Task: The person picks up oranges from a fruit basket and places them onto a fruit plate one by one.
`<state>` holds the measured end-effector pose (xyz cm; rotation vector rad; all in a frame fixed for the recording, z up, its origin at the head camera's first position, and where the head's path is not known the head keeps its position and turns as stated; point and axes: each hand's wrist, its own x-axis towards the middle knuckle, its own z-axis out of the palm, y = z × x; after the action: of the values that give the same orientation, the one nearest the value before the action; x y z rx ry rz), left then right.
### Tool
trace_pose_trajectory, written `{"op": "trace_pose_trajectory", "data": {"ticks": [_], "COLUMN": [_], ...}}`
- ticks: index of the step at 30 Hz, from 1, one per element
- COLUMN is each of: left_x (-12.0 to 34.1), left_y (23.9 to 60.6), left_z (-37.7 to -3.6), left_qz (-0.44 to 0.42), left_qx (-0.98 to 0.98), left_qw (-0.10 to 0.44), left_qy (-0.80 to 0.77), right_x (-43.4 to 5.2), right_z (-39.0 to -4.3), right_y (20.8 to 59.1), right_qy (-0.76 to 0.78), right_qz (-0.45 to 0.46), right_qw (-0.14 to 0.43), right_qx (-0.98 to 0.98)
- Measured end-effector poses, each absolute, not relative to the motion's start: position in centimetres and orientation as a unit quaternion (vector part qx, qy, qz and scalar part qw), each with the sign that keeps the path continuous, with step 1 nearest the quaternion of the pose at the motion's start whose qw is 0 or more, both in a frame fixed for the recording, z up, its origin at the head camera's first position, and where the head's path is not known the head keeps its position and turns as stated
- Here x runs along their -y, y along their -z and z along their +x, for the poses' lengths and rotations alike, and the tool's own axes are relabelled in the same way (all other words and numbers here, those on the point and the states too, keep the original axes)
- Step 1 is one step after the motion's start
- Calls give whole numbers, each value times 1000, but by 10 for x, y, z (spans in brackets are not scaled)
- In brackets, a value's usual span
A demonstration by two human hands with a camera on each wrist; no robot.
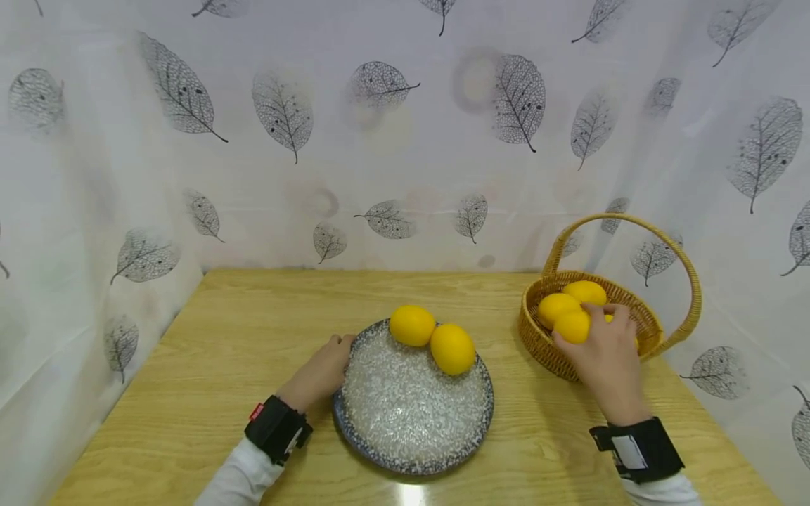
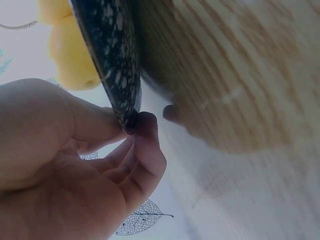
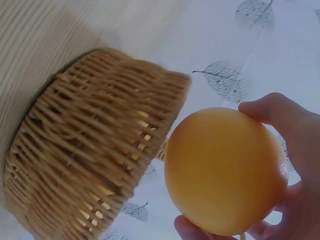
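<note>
Fruit sits gripped in the right hand, at the basket near the table's far right corner, apparently mid-transfer; left hand pinches the plate's rim. Next calls for clearing the handle.

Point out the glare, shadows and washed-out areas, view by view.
Head: white glare on the table just below the plate, sparkle on the plate itself, soft shadow near the basket; left wrist: hazy, with pale yellow fruits against a near-white, overexposed background; right wrist: small highlight on the held fruit, beside the right hand.
</note>
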<state>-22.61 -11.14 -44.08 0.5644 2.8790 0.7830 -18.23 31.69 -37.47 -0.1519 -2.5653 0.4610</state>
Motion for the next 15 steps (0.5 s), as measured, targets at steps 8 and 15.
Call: {"op": "trace_pose_trajectory", "data": {"ticks": [8, 15], "left_x": [113, 114], "left_y": [442, 443], "left_z": [-227, -227], "left_qz": [193, 197], "left_qx": [-947, -946], "left_qw": [47, 47], "left_qy": [-253, -255], "right_x": [-307, -304], "right_z": [-179, -178], "right_y": [373, 375], "right_qy": [-200, -211], "right_qz": [-54, -34], "right_qw": [245, 233], "right_qx": [947, 949]}}
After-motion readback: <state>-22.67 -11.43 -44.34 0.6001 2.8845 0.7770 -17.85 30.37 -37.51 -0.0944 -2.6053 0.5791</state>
